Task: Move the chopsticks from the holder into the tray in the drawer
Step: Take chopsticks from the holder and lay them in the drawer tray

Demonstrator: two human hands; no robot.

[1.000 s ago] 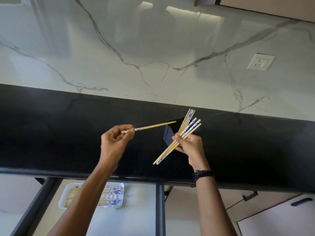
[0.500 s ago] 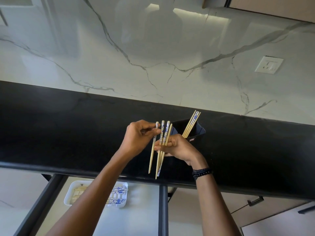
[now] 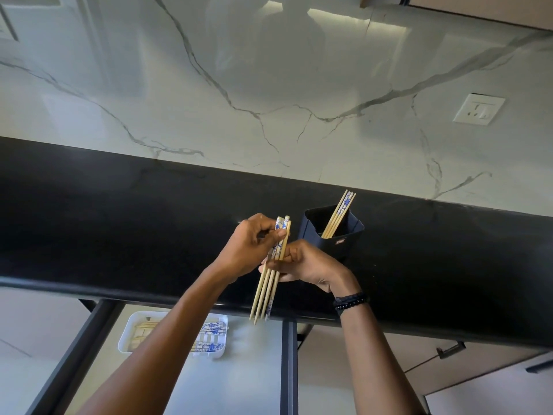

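Here, both your grips hold one bundle (image 3: 270,284) of chopsticks above the black table (image 3: 119,223). Your left grip (image 3: 251,247) pinches the blue-patterned tops with curled fingers. Your right grip (image 3: 311,265), touching it from just below, curls round the bundle's middle. The bare tips point down. Just right of your right grip stands the dark holder (image 3: 339,245), with a few sticks (image 3: 339,214) leaning inside. Below your left grip, the white tray (image 3: 220,353) in the open drawer (image 3: 239,384) holds other chopsticks (image 3: 209,336).

A glossy white marble wall (image 3: 269,85) with grey veins rises behind the black bench (image 3: 119,223), carrying a white socket (image 3: 478,109). Pale cupboard doors (image 3: 466,375) with dark handles (image 3: 451,349) sit below.
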